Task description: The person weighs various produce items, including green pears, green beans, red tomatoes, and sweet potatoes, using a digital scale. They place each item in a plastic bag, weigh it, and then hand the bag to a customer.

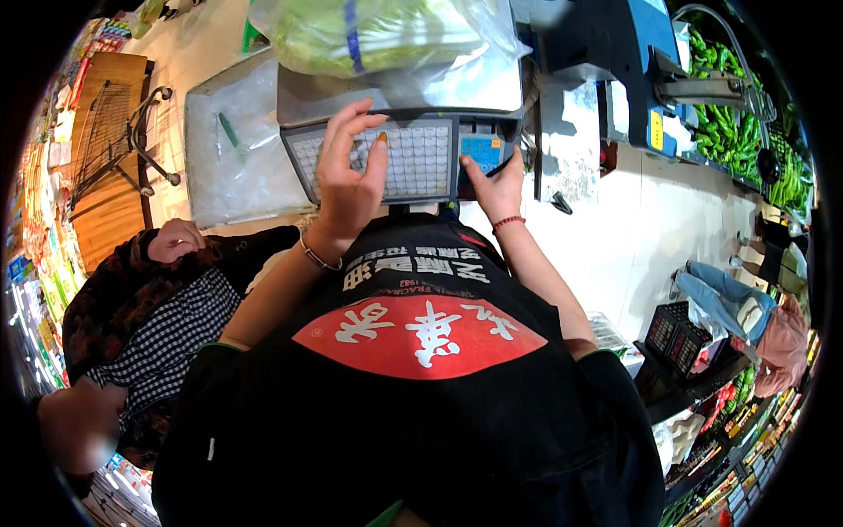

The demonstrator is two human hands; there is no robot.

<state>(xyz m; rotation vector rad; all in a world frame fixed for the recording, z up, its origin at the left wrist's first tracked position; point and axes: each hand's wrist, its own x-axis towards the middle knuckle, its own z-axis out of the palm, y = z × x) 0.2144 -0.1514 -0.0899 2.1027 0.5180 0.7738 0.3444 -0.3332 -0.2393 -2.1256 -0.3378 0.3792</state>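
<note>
My left hand [352, 168] hovers over the white key grid [411, 158] of a weighing scale, fingers apart and holding nothing. At the keypad with blue keys [481, 151], my right hand [498, 184] has its thumb at the left edge and its fingers round the right side of the scale housing. On the steel weighing plate [402, 95] lies a clear plastic bag of leafy green vegetable [408, 39], with a blue band round part of it.
A steel tray [230, 191] with clear plastic film and a green strip [227, 129] adjoins the scale. A person [164, 316] stands close at left, near a shopping cart [105, 138]. Green peppers [724, 132] fill a display at right, behind a blue-and-black machine [632, 59].
</note>
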